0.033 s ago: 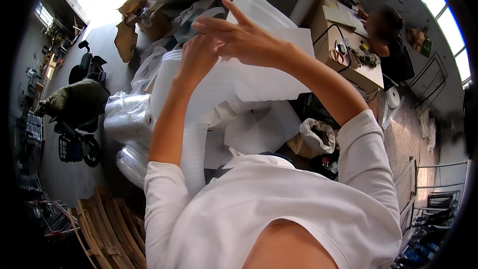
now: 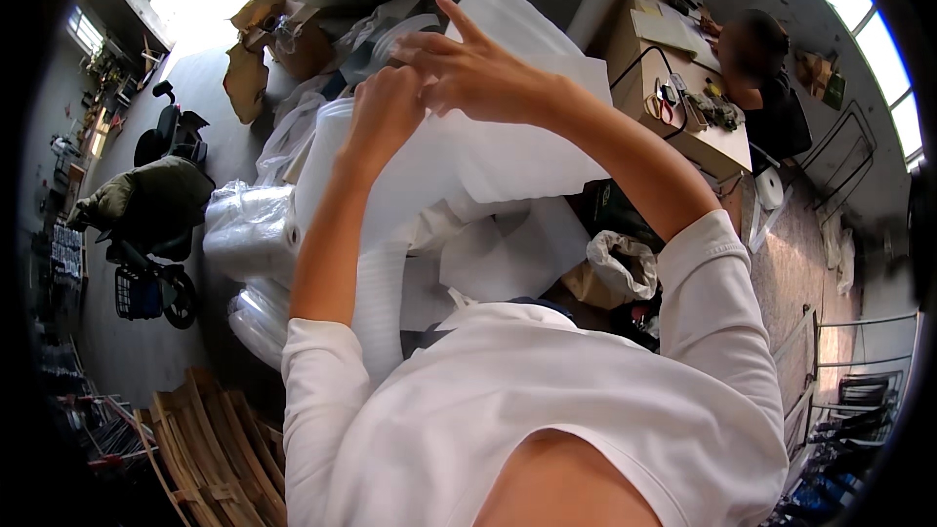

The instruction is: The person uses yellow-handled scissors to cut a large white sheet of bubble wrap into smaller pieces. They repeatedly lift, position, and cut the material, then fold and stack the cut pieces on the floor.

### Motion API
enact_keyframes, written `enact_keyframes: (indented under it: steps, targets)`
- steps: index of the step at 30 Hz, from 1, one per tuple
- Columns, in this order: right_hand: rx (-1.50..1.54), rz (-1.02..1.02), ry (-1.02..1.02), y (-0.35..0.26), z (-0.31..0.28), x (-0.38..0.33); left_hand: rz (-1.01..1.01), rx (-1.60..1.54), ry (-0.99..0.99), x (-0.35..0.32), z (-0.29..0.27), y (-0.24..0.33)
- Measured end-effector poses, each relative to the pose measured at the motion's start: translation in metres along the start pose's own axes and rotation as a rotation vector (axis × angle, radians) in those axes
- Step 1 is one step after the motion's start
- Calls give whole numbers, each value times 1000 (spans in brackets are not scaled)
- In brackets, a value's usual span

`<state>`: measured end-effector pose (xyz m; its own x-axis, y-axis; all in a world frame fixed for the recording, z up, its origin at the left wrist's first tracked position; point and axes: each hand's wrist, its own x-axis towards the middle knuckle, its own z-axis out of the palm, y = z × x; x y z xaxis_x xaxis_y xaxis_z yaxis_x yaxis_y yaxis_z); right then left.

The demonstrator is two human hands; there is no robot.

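Both my hands meet over white foam sheets (image 2: 532, 156), which lie loosely overlapped in front of me. My left hand (image 2: 384, 109) is closed with its fingers curled in; anything inside it is hidden. Right beside it, my right hand (image 2: 488, 83) reaches across with its fingers apart, one stretched upward and the others pointing at the left hand. Its fingertips are slightly blurred and nearly touch the left hand. Beneath my left forearm runs a thick white foam roll (image 2: 381, 298). One sheet corner (image 2: 498, 10) rises behind my right hand.
Clear-wrapped rolls (image 2: 249, 234) lie at the left, near a scooter (image 2: 156, 195). A cardboard box (image 2: 298, 44) stands at the back. To the right is a desk (image 2: 698, 141) with scissors (image 2: 667, 105) and a seated person (image 2: 766, 78). Wooden slats (image 2: 210, 449) lean at the lower left.
The fingers of my right hand have shifted slightly against my left hand. The raised sheet corner has moved a little to the right.
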<state>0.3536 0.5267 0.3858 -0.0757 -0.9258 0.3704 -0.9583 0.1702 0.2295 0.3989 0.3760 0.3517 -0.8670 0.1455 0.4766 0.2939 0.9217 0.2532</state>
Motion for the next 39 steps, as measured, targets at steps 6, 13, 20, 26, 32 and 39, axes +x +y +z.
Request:
enact_keyframes:
  steps: [6, 13, 20, 26, 32, 39]
  targets:
    - [108, -74, -73, 20, 10, -9, -247, -394, -251, -19, -13, -15]
    - [285, 32, -105, 6, 25, -8, -100, -521, -318, -23, -16, -13]
    - [130, -69, 245, -10, 29, -25, -183, -502, -102, -28, 2, -26]
    - [394, -89, -240, -58, 98, -173, -406, 139, 258, -53, -44, -167]
    - [450, 558, -1101, -48, 120, -339, -471, 267, 274, -76, -89, -210]
    - [566, 384, -301, -9, 28, -91, 54, -55, 125, -28, 3, -66]
